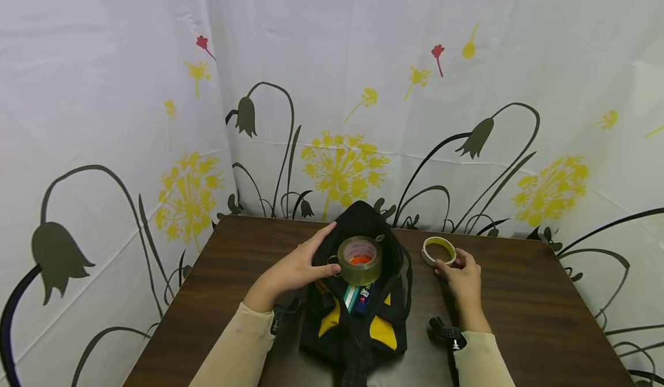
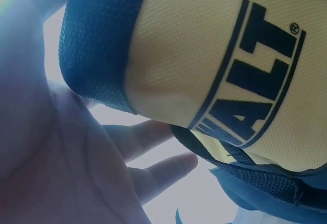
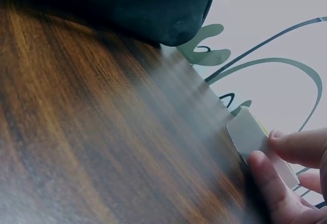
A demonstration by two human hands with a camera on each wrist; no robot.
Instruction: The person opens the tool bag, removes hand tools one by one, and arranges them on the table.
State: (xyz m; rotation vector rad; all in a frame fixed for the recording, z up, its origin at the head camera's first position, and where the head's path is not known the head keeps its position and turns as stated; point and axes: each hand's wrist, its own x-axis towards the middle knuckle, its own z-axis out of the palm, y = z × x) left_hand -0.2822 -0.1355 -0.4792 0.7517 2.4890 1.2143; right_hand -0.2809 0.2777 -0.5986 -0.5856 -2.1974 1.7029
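A black and yellow tool bag (image 1: 384, 330) lies on the table with its mouth open. Inside the mouth sits a large roll of brown packing tape (image 1: 369, 271), above a blue tube-like item (image 1: 363, 299) and a teal-and-white one (image 1: 351, 297). My left hand (image 1: 293, 269) holds the bag's left edge, thumb near the packing tape and fingers along the outside. In the left wrist view, lettering shows on the bag's yellow side (image 2: 168, 55), partly cut off. To the right of the bag, my right hand (image 1: 465, 280) pinches a narrow roll of white tape (image 3: 253, 137) between thumb and fingers, at the tabletop.
The dark wooden table (image 1: 524, 295) carries the bag and the white roll. A white curtain (image 1: 394, 23) printed with flowers hangs close behind the table's back edge. A black strap (image 1: 408, 277) loops off the bag's right side.
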